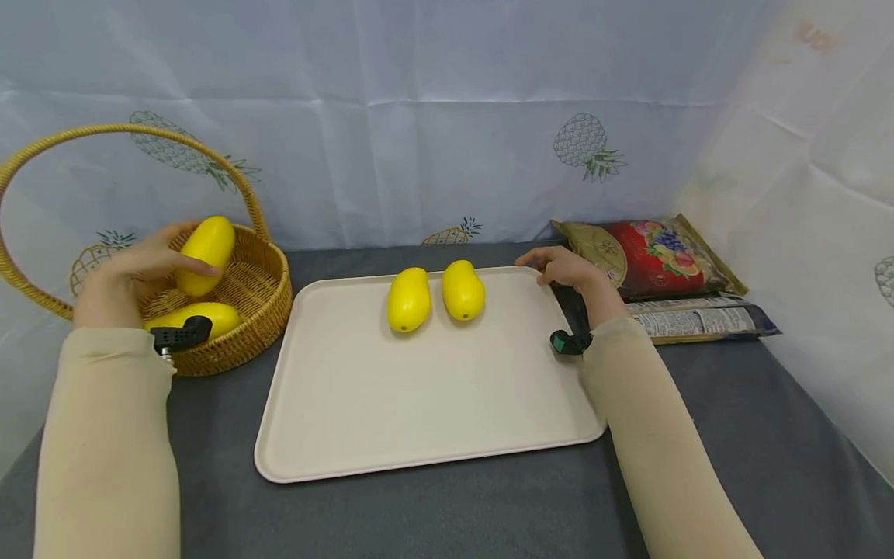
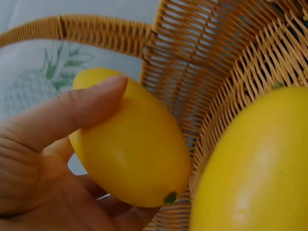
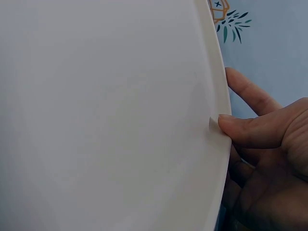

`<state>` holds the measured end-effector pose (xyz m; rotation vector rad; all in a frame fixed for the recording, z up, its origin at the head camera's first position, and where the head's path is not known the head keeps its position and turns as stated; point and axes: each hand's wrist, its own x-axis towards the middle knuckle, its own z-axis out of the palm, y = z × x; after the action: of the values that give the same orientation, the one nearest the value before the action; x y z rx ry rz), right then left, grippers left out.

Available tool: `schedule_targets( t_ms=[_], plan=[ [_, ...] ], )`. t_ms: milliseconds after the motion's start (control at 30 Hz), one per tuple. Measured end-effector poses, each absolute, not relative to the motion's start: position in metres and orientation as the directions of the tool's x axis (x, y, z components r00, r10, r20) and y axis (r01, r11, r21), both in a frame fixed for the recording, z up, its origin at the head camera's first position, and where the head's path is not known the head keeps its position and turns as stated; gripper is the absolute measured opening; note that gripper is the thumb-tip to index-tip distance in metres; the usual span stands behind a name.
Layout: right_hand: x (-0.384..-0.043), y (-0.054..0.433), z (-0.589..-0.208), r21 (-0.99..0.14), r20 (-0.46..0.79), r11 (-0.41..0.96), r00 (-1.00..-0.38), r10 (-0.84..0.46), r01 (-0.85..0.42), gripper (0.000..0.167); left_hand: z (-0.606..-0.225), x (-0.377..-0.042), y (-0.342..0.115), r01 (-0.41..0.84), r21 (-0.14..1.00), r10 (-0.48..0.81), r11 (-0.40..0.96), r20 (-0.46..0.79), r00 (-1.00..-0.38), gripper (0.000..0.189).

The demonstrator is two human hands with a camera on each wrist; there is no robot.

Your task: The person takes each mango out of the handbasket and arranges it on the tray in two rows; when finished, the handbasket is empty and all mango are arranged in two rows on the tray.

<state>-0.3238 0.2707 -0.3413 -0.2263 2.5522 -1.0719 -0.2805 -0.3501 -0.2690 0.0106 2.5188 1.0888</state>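
Two fruits (image 1: 409, 300) on the tray (image 1: 419, 404) in the head view, side by side; leftward, a third fruit (image 1: 213, 247) gripped in the left hand (image 1: 143, 260) at the mouth of the basket (image 1: 268, 330), a fourth fruit (image 1: 220, 317) inside; rightward, the tray pinched at its far corner by the right hand (image 1: 567, 268), bags (image 1: 649, 256) just beside. Left wrist: thumb (image 2: 82, 108) across the held fruit, fingers curled behind. Right wrist: thumb on the tray's rim, fingers round the outside.

The fruits (image 1: 209, 250) are yellow, the basket (image 1: 240, 353) golden, the tray (image 1: 433, 396) cream, the backdrop (image 1: 419, 163) pineapple-printed.
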Motion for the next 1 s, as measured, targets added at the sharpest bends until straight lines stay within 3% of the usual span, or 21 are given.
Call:
schedule_targets(
  t_ms=[133, 567, 1000],
  plan=[
    [-0.323, 0.270, -0.339, -0.716, -0.268, 0.698, -0.921, -0.282, -0.005, 0.052, -0.256, -0.280, -0.339, -0.073, 0.685, 0.197, 0.725, -0.308, -0.931, 0.106],
    [-0.323, 0.271, -0.341, -0.718, -0.266, 0.696, -0.918, -0.294, -0.015, 0.052, -0.230, -0.274, -0.296, -0.017, 0.800, 0.291, 0.599, -0.238, -0.927, 0.099],
    [-0.323, 0.272, -0.343, -0.717, -0.258, 0.697, -0.922, -0.290, -0.018, 0.053, -0.214, -0.258, -0.219, 0.010, 0.903, 0.420, 0.429, -0.190, -0.887, 0.093]
  ],
)
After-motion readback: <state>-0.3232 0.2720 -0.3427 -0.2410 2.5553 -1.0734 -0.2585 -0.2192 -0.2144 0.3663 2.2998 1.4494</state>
